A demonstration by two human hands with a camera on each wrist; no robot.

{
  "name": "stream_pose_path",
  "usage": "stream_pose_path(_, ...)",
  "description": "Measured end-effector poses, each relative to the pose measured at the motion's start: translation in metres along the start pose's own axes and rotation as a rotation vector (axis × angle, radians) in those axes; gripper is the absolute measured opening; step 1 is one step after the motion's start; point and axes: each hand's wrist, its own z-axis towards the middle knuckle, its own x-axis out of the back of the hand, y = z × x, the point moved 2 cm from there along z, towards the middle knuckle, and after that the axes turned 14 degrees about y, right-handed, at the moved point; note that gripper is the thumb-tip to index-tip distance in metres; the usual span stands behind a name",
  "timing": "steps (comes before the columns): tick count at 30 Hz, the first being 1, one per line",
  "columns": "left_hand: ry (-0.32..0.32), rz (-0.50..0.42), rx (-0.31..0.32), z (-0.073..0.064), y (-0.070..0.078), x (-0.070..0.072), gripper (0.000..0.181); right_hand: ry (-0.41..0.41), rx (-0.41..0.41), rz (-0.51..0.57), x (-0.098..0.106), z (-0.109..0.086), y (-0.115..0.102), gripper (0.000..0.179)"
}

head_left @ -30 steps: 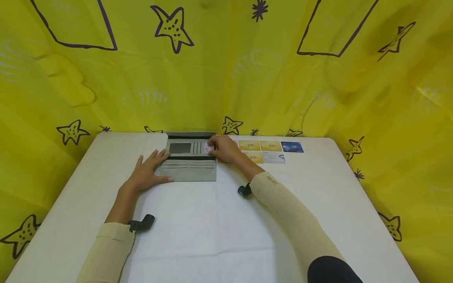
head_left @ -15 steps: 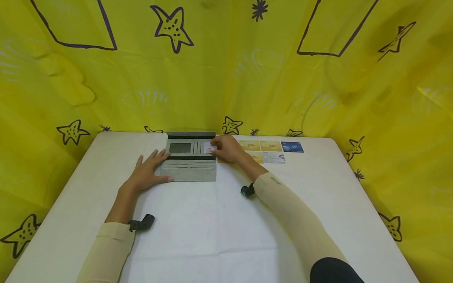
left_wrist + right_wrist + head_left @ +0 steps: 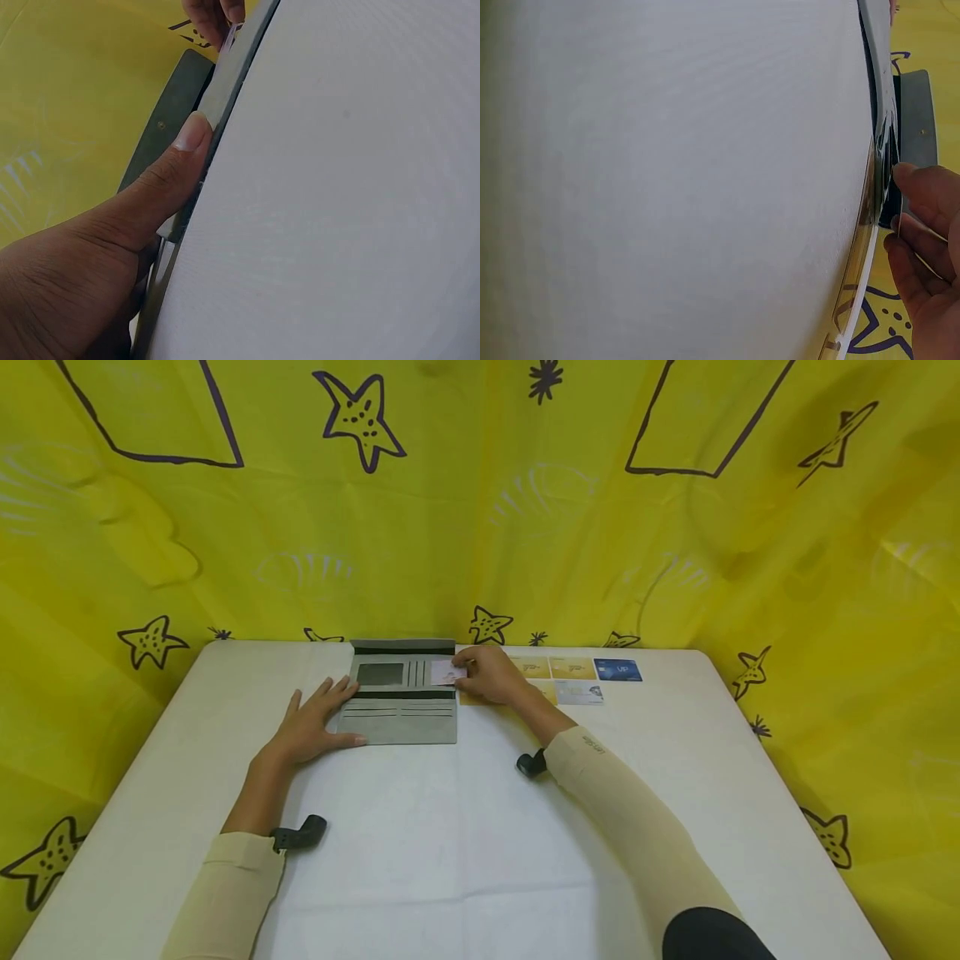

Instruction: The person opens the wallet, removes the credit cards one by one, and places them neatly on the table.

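A grey wallet (image 3: 401,727) lies unfolded at the far side of the table, showing card slots and a dark window panel. My left hand (image 3: 311,727) rests on its left side with fingers spread, the thumb along the near edge; the left wrist view shows that thumb (image 3: 169,169) lying on the wallet. A pale pinkish card (image 3: 444,673) sits partly in the slots at the wallet's right side. My right hand (image 3: 491,675) pinches the card's right end between thumb and fingers. In the right wrist view the fingertips (image 3: 906,174) are right at the card's edge.
To the right of the wallet, several cards lie in two rows: gold ones (image 3: 572,668), a blue one (image 3: 618,670) and a silver one (image 3: 580,692). My right hand covers part of them. Behind the white table (image 3: 420,843) hangs a yellow patterned curtain (image 3: 442,527).
My right hand has moved a little to the right with the pinched card, and more of the card shows outside the slot. The left hand stays in place on the wallet.
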Motion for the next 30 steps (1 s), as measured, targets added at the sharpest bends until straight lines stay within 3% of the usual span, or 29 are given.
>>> stream_pose_path(30, 0.002, -0.014, -0.002, -0.001, 0.002, 0.001, 0.102, 0.057, 0.006, 0.03, 0.027, -0.018, 0.018, 0.03)
